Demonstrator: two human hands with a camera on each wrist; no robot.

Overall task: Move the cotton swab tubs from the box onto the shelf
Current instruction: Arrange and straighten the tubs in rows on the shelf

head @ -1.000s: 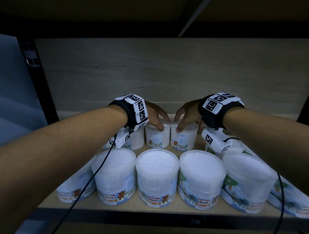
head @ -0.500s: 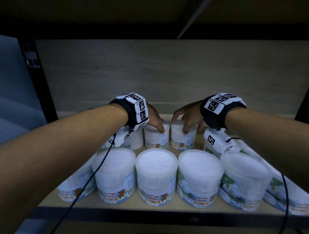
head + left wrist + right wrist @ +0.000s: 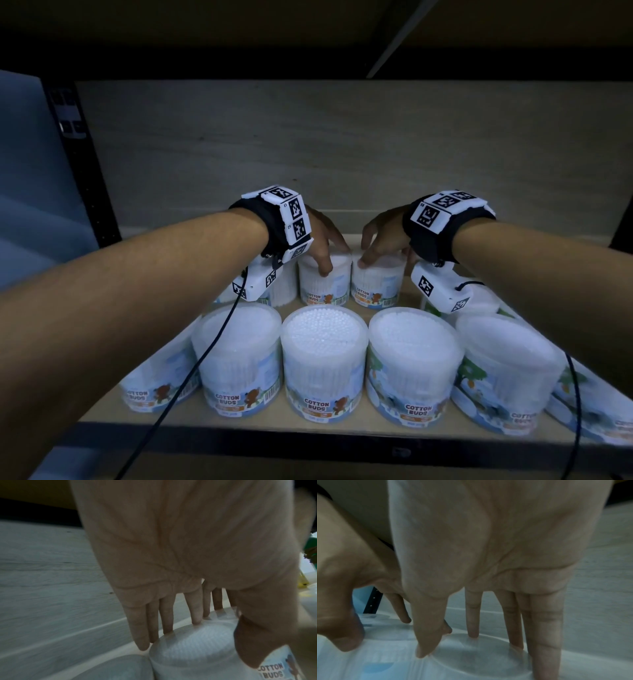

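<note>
Two small cotton swab tubs stand side by side in the back row of the shelf point(image 3: 370, 430). My left hand point(image 3: 322, 246) grips the left tub point(image 3: 323, 284) from above. In the left wrist view that hand point(image 3: 205, 632) has its fingers behind the tub point(image 3: 188, 655) and its thumb on the labelled front. My right hand point(image 3: 380, 240) sits like a claw on the right tub point(image 3: 376, 286). In the right wrist view its point(image 3: 436, 635) fingertips ring the lid point(image 3: 479, 658), the thumb hanging to the left. The box is out of sight.
Several larger tubs point(image 3: 323, 359) fill the front row, under my forearms. More tubs stand behind both wrists. The wooden back panel point(image 3: 342, 154) is close behind the hands, a black upright point(image 3: 75, 154) stands at the left, and the upper shelf point(image 3: 308, 41) hangs overhead. Wrist cables point(image 3: 205, 349) trail over the front tubs.
Both hands have stayed on the two back tubs. The tubs have turned a little, so their COTTON BUDS labels now face the front.
</note>
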